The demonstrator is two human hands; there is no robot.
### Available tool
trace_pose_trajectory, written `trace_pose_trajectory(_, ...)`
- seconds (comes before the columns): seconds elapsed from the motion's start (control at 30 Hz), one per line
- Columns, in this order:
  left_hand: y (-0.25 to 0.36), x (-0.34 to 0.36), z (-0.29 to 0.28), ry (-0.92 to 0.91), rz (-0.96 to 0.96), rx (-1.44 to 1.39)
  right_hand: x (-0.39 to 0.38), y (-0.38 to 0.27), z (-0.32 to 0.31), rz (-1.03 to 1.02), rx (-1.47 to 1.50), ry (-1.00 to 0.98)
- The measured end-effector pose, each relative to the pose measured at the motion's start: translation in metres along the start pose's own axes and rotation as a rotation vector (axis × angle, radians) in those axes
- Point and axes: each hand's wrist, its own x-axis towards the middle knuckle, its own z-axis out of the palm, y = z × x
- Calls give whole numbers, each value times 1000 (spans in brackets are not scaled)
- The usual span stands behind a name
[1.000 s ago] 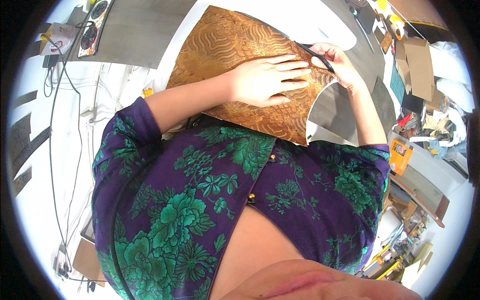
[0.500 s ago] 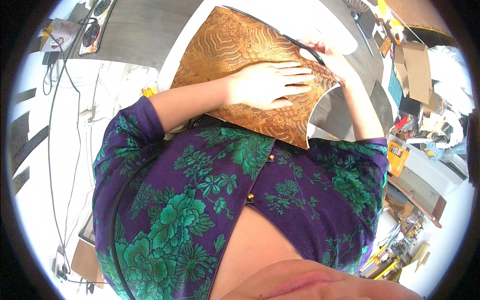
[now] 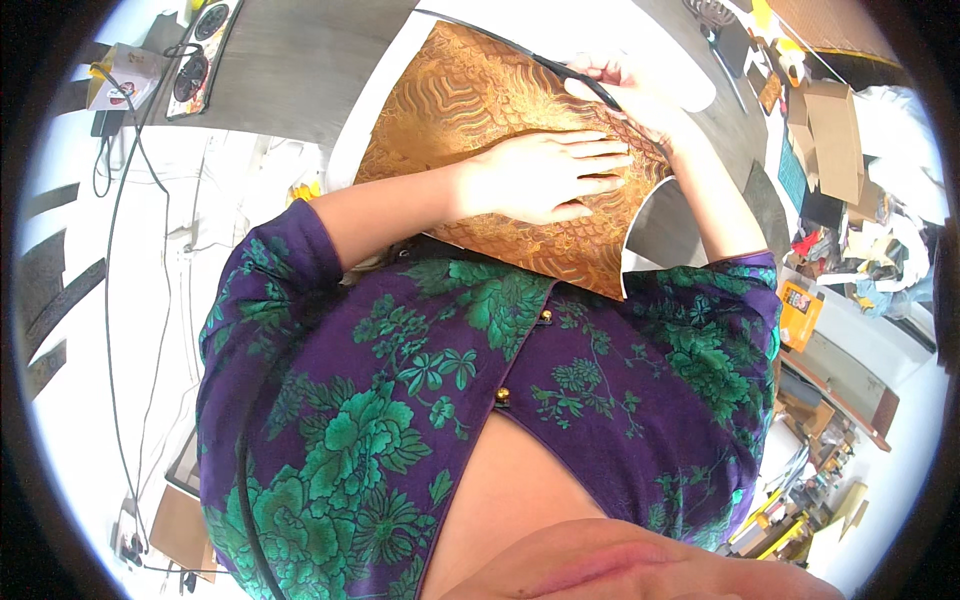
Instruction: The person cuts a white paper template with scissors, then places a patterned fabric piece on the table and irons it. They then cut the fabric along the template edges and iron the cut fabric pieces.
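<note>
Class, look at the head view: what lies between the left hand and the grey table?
The gold patterned fabric lies between them; the left hand presses flat on it over the grey table.

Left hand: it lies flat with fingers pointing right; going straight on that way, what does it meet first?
Likely the right hand and its dark scissors, just beyond the left hand on the gold fabric; depth is unclear.

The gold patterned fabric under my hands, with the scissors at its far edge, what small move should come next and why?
Probably close the scissors for one short snip along the far edge. The left hand lies flat on the gold fabric, pinning it to the table, and the right hand holds the dark blades at that edge, so the cloth looks steady enough to cut.
</note>
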Motion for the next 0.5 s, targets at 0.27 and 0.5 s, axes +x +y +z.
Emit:
trace_pose_trajectory(0.27, -16, 3, 9, 23, 14, 11, 45, 8, -3, -260, 49, -105)
trace_pose_trajectory(0.5, -51, -19, -20, -66, -33, 21, -47, -41, -28, -455, 19, 173)
